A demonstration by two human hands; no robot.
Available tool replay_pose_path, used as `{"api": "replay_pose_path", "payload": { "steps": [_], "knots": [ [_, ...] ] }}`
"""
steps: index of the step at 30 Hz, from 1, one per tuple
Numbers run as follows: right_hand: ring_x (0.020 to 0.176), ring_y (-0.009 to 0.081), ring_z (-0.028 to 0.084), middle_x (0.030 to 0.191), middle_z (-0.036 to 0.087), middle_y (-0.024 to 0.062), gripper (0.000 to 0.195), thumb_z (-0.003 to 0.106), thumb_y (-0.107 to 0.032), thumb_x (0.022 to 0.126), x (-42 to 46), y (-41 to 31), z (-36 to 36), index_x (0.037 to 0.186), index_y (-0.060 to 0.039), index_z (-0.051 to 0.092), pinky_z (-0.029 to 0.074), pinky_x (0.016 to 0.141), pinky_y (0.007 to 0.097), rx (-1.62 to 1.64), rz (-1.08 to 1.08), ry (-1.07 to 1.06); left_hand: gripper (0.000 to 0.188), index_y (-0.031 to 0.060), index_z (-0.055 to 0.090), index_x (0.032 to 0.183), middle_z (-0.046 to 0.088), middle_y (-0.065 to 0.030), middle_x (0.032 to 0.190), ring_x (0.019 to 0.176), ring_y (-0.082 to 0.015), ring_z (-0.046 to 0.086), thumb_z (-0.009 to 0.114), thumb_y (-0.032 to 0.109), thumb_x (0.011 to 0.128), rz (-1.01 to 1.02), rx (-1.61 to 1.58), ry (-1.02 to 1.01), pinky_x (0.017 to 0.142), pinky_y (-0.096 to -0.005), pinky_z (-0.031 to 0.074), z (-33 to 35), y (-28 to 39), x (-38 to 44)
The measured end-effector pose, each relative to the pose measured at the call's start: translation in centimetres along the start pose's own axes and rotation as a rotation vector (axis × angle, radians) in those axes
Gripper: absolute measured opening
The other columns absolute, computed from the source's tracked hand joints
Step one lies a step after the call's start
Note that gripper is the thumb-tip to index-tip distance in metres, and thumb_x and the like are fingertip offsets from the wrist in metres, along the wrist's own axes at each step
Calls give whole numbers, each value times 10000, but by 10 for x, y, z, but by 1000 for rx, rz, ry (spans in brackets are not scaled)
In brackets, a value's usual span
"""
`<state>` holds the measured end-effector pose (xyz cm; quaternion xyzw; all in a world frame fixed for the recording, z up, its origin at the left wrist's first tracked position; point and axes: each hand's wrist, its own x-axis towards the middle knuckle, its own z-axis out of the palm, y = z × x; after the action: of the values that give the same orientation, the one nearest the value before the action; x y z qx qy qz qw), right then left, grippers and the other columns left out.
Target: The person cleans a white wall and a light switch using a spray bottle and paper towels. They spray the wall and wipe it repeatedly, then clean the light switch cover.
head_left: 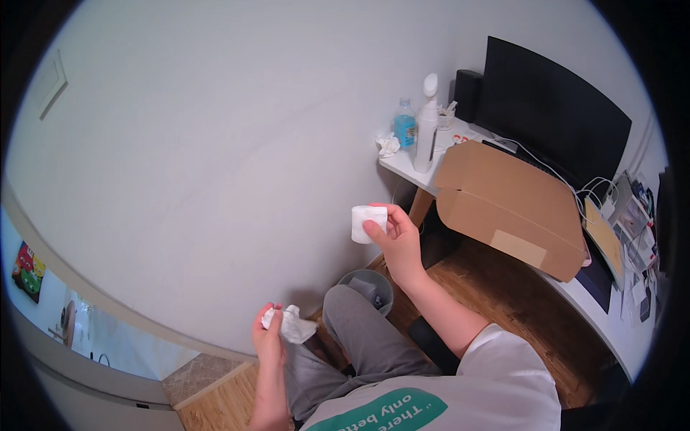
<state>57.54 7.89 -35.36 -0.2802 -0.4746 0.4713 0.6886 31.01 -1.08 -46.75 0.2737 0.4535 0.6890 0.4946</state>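
Observation:
My right hand (398, 240) is raised near the white wall and pinches a small white square pad (360, 225), its thumb lying across the front. Lower down, above my lap, my left hand (270, 331) grips a crumpled white tissue (294, 326) between thumb and fingers. A round waste bin (384, 288) stands on the floor beyond my knee, partly hidden by it, with a bag or wrapping inside.
At the right, a white desk (396, 164) holds a spray-like white bottle (427, 137), a bottle of blue liquid (405, 126), crumpled tissue (388, 144), an opened cardboard box (506, 199), a black monitor (555, 110), a speaker (468, 96) and cables.

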Motion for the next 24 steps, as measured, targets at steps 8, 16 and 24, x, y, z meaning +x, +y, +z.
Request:
{"api": "replay_pose_path", "payload": {
  "steps": [8, 16, 24],
  "knots": [
    [1040, 135, 586, 1130, 610, 80, 377, 664, -61, 895, -28, -87, -40, 1234, 11, 517, 484, 899, 283, 103, -127, 49, 251, -4, 583, 1068, 635, -150, 938, 631, -184, 549, 472, 41, 848, -32, 21, -476, 602, -285, 467, 130, 33, 68],
    [1057, 148, 582, 1139, 603, 88, 471, 693, -131, 880, -73, -138, -87, 1277, 8, 483, 465, 928, 307, 80, -204, 199, 875, 10, 452, 1380, 549, -194, 1285, 1247, -288, 440, 708, 562, 750, 418, 703, -714, 1039, -384, 312, 386, 22, 124],
    [1039, 157, 586, 1134, 602, 89, 500, 721, -184, 868, -83, -145, -117, 1264, 11, 487, 475, 908, 327, 139, -121, 250, 978, 18, 455, 1355, 574, -230, 1233, 1246, -329, 430, 735, 632, 647, 560, 822, -535, 1037, -480, 276, 527, -6, 169]
  ]
}}
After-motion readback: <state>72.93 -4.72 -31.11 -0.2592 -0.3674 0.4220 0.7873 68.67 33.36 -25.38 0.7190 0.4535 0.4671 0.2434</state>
